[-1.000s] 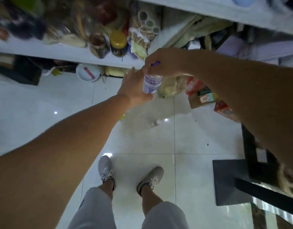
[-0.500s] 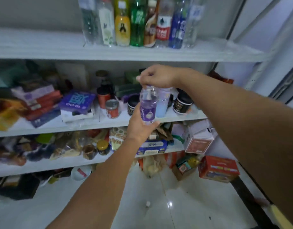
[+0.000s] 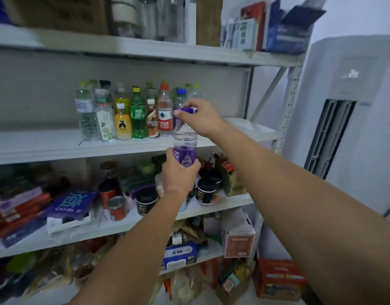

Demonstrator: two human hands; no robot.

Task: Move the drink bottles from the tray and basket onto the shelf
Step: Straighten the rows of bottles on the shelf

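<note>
Left grip [image 3: 178, 176]: clenched round the lower body of the purple-label bottle [image 3: 184, 148], fingers curled over the label. Right grip [image 3: 200, 119]: pinching the purple cap [image 3: 188, 110] from above.

Bottle location: in the air, upright, long axis vertical, just in front of the front edge of the drinks shelf [image 3: 35, 146]; base below board level, cap above it. Not yet set down.

Row of bottles [image 3: 132, 115] already standing on that shelf, left of and behind the held one, red-capped and blue-capped members nearest. Bare board to the right of the row, behind the right grip.

Judged step: placing. Judged need: lift until the base clears the edge, then forward and slightly right into the bare stretch, axis kept vertical. Right grip higher and nearer the shelf; left grip lower, carrying the weight. Judged risk: clipping the nearest standing bottles on the way in.
</note>
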